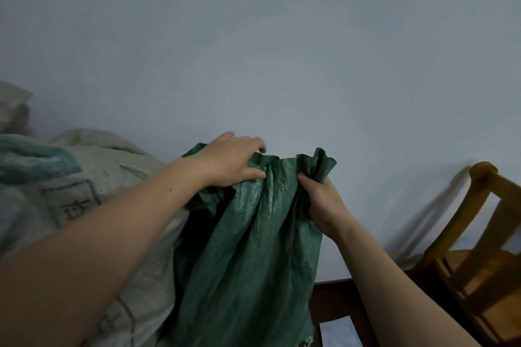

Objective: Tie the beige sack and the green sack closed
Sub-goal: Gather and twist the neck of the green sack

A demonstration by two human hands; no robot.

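Item: green sack [248, 248], upright, mouth gathered. Your left hand [228, 162] grips its left rim; your right hand [321, 197] clutches its bunched right rim. Neighbour: beige sack [84, 191], against its left side.

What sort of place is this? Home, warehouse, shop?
Probably a plain room in a home, used for storage, though it is hard to be sure. The clues are a bare pale wall, a wooden chair at the right, and a bulging beige sack beside the green sack.
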